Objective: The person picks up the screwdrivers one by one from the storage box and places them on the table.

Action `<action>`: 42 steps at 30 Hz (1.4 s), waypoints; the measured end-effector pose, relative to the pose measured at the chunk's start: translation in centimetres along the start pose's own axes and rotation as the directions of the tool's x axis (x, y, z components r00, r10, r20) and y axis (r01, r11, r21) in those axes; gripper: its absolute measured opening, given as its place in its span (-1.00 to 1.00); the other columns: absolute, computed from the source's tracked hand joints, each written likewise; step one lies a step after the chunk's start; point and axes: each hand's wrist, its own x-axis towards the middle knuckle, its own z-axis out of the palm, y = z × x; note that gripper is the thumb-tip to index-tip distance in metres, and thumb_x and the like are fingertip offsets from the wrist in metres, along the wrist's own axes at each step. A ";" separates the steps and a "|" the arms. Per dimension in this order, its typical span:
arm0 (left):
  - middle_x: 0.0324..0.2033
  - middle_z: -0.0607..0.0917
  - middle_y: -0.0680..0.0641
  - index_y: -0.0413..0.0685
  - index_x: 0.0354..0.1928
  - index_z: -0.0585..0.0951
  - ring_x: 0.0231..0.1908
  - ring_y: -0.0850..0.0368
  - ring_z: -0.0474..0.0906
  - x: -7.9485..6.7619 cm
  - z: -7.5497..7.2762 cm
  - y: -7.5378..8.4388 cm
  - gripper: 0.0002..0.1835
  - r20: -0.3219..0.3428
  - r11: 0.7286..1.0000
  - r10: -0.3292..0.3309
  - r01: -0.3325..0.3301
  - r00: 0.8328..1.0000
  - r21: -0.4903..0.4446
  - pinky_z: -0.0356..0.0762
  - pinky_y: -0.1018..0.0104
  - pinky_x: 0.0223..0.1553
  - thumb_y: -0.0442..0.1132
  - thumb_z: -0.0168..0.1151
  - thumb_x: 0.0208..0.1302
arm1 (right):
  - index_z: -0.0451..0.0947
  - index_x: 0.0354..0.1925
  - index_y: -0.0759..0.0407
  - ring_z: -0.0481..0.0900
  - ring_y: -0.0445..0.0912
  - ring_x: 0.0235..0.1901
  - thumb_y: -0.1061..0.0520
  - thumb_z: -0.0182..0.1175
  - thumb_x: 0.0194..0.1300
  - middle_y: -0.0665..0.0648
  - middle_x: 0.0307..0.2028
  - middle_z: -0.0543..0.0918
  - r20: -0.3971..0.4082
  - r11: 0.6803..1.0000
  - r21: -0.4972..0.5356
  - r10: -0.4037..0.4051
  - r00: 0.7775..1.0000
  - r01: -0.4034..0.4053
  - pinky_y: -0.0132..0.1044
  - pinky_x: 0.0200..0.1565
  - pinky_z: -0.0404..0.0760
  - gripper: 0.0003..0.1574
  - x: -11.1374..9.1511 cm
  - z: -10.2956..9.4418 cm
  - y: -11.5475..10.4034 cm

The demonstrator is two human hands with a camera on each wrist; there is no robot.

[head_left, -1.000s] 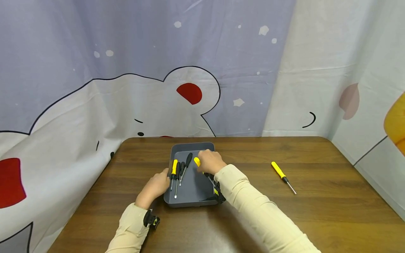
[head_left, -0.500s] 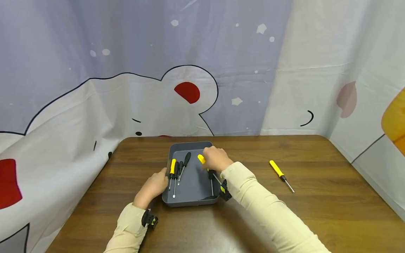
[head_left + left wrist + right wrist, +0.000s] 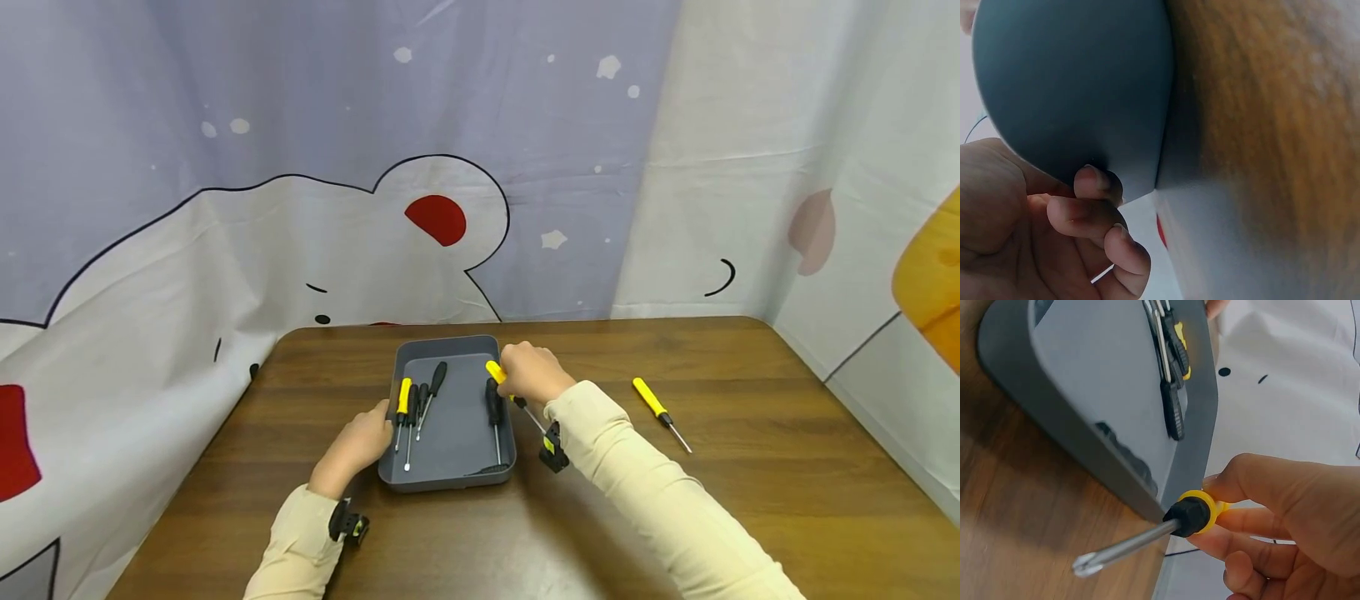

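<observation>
My right hand point(image 3: 534, 372) holds a yellow-and-black screwdriver point(image 3: 1190, 514) by its handle, over the right rim of a grey tray point(image 3: 450, 482). Its shaft points down and to the right, outside the tray. The tray's left wall is gripped by my left hand point(image 3: 362, 440); in the left wrist view its curled fingers point(image 3: 1094, 182) lie against the outer side. Inside the tray, a yellow-handled screwdriver point(image 3: 403, 397) lies at the left among several black-handled ones point(image 3: 438, 377). Another black screwdriver point(image 3: 492, 404) lies along the right side, with a dark thin piece point(image 3: 489, 470) near the front.
To the right, a second yellow-handled screwdriver point(image 3: 651, 396) lies on the wooden table point(image 3: 585, 533). A patterned curtain point(image 3: 570, 108) hangs behind the table and along its sides.
My right hand has moved right with the screwdriver, from above the tray's inside to its right rim, uncovering the black screwdriver there. My left hand stays on the tray. The view shifts slightly.
</observation>
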 end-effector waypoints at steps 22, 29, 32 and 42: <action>0.08 0.55 -0.45 -0.36 0.31 0.30 0.05 -0.36 0.53 -0.3 -0.1 -0.4 -0.49 -0.011 0.999 0.016 -0.016 1.000 -0.028 0.46 -0.22 0.03 -0.31 -0.14 0.34 | 0.62 -0.51 0.20 0.37 -0.17 -0.64 0.17 0.37 0.00 0.02 -0.63 0.56 0.016 0.995 0.030 0.099 0.995 -0.099 -0.35 -0.55 0.33 -0.88 -2.3 -0.9 5.5; 0.10 0.54 -0.45 -0.38 0.32 0.29 0.07 -0.35 0.52 -0.3 -0.1 -0.5 -0.47 -0.009 1.000 0.009 -0.009 1.000 -0.027 0.45 -0.21 0.05 -0.30 -0.16 0.34 | 0.56 -0.62 0.15 0.31 -0.17 -0.66 0.19 0.35 -0.03 -0.03 -0.69 0.45 0.005 0.991 0.034 0.126 0.992 -0.126 -0.33 -0.57 0.28 -0.84 -3.3 -0.8 7.9; 0.13 0.52 -0.45 -0.38 0.34 0.27 0.11 -0.36 0.49 -0.4 -0.1 -0.5 -0.47 0.006 0.999 -0.003 0.003 1.000 -0.037 0.42 -0.22 0.10 -0.30 -0.17 0.36 | 0.54 -0.63 0.13 0.33 -0.16 -0.65 0.20 0.32 -0.05 -0.03 -0.69 0.45 0.006 0.990 0.028 0.137 0.991 -0.137 -0.32 -0.56 0.29 -0.86 -3.7 -0.7 8.9; 0.14 0.50 -0.46 -0.43 0.35 0.23 0.12 -0.36 0.48 -0.2 -0.1 -0.4 -0.45 0.001 1.000 0.006 -0.006 1.000 -0.016 0.42 -0.21 0.10 -0.30 -0.17 0.36 | 0.56 -0.59 0.15 0.36 -0.13 -0.62 0.20 0.27 -0.06 0.00 -0.65 0.48 0.005 0.986 0.018 0.169 0.986 -0.169 -0.29 -0.56 0.30 -0.93 -4.9 -1.1 11.5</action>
